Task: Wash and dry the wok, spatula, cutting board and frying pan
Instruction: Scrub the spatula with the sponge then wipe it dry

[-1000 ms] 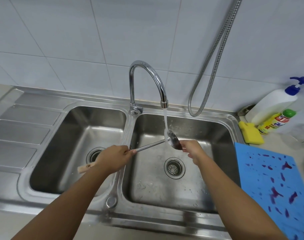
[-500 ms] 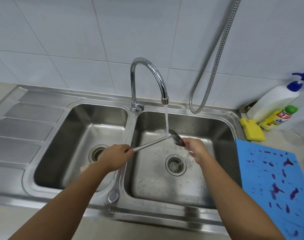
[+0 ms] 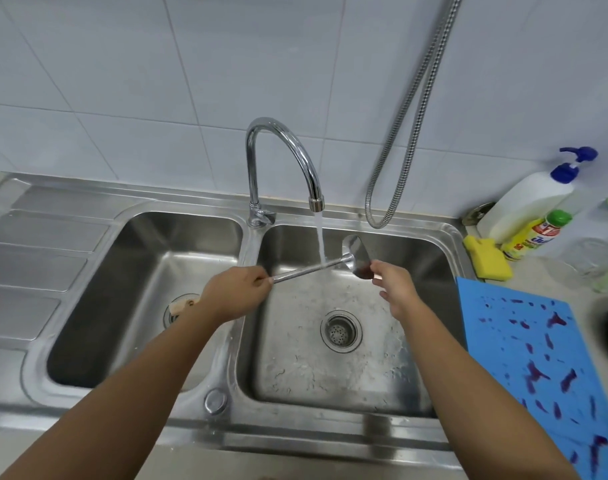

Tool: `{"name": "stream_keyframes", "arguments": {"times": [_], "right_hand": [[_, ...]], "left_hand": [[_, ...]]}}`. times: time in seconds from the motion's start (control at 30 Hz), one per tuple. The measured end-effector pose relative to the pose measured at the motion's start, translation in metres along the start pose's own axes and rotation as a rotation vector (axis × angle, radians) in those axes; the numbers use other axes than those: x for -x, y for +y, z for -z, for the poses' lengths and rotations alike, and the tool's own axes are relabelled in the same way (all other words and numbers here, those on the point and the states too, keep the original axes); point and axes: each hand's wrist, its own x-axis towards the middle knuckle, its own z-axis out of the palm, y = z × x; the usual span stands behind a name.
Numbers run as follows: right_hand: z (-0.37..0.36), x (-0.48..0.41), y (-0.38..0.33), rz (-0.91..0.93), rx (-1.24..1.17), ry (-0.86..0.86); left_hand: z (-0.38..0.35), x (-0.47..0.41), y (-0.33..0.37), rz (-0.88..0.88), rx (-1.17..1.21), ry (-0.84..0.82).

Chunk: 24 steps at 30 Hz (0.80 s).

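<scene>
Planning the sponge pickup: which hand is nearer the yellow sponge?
Right. The right hand is at the head of the spatula over the right basin, left of the yellow sponge. The left hand grips the handle, farther left.

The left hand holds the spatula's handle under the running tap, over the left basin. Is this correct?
No. In the head view the spatula is over the right basin, not the left; the left hand holds its handle under the running tap.
</scene>
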Motion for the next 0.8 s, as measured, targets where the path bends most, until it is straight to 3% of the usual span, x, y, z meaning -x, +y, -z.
{"name": "stream_keyframes", "arguments": {"times": [0.27,0.5,0.67,0.8], "right_hand": [[-0.032,0.005,0.011,-0.088,0.026,-0.162],[-0.029,0.005,0.011,-0.067,0.12,-0.094],[-0.024,0.011,0.02,0.004,0.122,-0.098],[-0.026,0.013,0.03,0.066,0.073,0.013]], "left_hand": [[0.007,0.038,-0.044,-0.072,-0.064,0.091],[-0.004,0.051,-0.058,-0.196,-0.221,0.328],[-0.014,0.052,-0.058,-0.15,-0.256,0.426],[-0.023,0.046,-0.05,-0.105,-0.211,0.447]]}}
